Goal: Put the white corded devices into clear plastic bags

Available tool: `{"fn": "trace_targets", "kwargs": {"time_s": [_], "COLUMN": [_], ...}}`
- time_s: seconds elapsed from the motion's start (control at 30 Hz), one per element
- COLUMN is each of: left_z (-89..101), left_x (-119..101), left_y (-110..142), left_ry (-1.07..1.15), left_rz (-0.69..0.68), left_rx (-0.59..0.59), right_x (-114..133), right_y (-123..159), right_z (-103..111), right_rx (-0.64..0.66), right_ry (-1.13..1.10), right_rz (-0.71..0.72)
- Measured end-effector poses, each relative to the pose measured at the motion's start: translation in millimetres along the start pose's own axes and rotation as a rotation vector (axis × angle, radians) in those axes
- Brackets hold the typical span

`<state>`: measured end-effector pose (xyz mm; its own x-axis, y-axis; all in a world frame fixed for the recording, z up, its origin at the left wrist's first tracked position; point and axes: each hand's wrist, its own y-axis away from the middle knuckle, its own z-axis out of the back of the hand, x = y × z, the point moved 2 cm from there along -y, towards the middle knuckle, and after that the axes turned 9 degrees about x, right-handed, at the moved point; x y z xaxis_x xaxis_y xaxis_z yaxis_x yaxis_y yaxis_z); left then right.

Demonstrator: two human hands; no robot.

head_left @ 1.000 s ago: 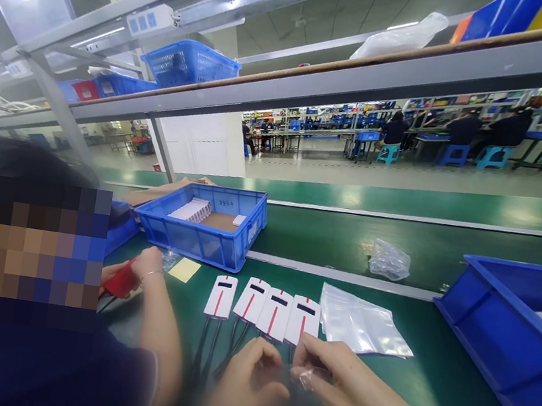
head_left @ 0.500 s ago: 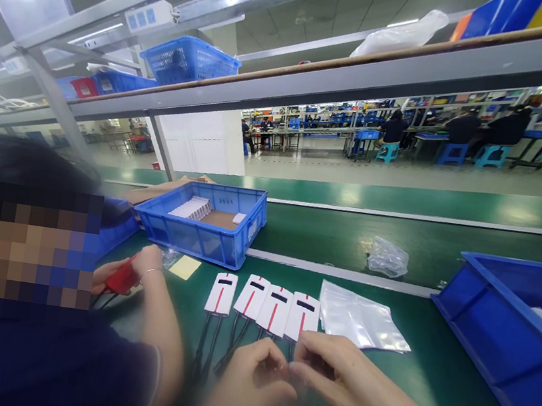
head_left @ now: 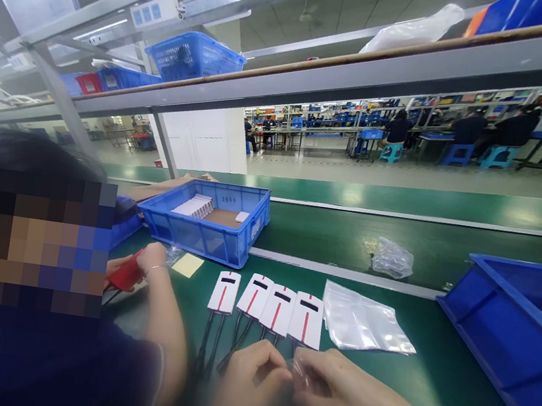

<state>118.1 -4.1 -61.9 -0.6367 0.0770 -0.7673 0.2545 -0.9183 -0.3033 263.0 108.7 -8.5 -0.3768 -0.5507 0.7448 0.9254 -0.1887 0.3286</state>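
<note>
My left hand [head_left: 249, 378] and my right hand [head_left: 330, 389] meet at the near edge of the green bench, both pinched on a small clear plastic bag [head_left: 300, 370] between them. Just beyond my fingers lie several white devices with red stripes [head_left: 269, 305] in a row, black cables trailing toward me. A stack of clear plastic bags [head_left: 363, 320] lies to their right.
A co-worker sits at the left, that person's hands [head_left: 141, 269] on a red object. A blue tray [head_left: 205, 219] with white parts stands behind the devices. A large blue bin [head_left: 510, 331] is at the right. A crumpled bag [head_left: 393, 257] lies on the conveyor.
My hands have stayed together on the small bag and shifted slightly lower in view. The co-worker's hands stay on the red object.
</note>
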Motion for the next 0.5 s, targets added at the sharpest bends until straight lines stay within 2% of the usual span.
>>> {"fn": "trace_targets", "kwargs": {"time_s": [0.13,0.27,0.37,0.5], "left_z": [-3.2,1.1,5.6,6.3], "left_x": [12.4,26.5,35.9,44.9], "left_y": [6.0,13.0,16.1,18.0], "left_ry": [0.013,0.040,0.063,0.210], "left_rz": [0.053,0.110,0.153,0.223], "left_rx": [-0.067,-0.136,-0.164,-0.192], "right_x": [-8.4,-35.0,-62.5,-92.2], "right_y": [-0.2,-7.4,-23.2,-48.6], "right_z": [-4.7,-6.7,-14.9,-36.8], "right_rx": [-0.004,-0.086,-0.214,-0.443], "right_ry": [0.001,-0.019,0.043,0.179], "right_rz": [0.006,-0.044,-0.141,-0.317]}}
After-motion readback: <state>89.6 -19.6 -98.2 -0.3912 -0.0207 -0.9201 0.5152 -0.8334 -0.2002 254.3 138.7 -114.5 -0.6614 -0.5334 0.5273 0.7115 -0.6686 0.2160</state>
